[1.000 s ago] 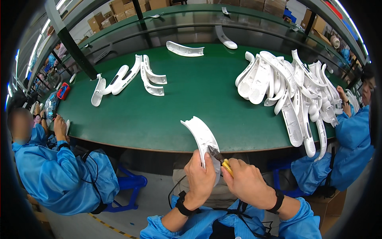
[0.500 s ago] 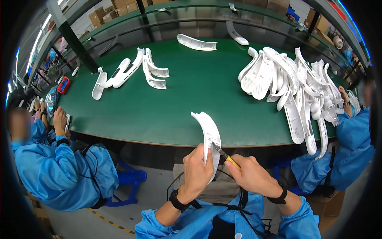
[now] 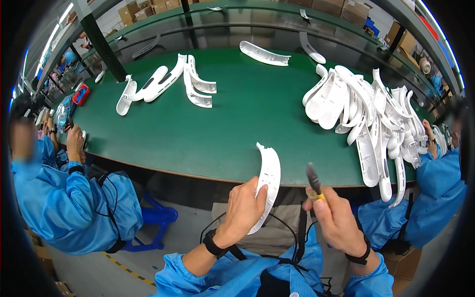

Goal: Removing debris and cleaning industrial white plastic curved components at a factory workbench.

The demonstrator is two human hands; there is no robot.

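My left hand (image 3: pixel 243 207) grips a curved white plastic shell (image 3: pixel 269 171) by its lower part, thumb on its inner face. The shell stands tilted upright, its upper end over the table's front edge. To the right, my right hand (image 3: pixel 336 218) is closed around the yellow handle of a craft knife (image 3: pixel 315 183). The knife points up and away from me, apart from the shell; its blade end is smeared by motion. Both hands are in front of the green table (image 3: pixel 208 143).
A large heap of white shells (image 3: pixel 366 109) lies on the table at the right, some hanging over the front edge. Several more shells (image 3: pixel 158 86) lie at the far left, and one (image 3: pixel 264 53) at the back. Co-workers in blue sit left (image 3: pixel 79 213) and right (image 3: pixel 435 193).
The knife has come away from the shell; my right hand moved right with it and turned its tip upward. My left hand still holds the shell, now slightly further right and more upright.
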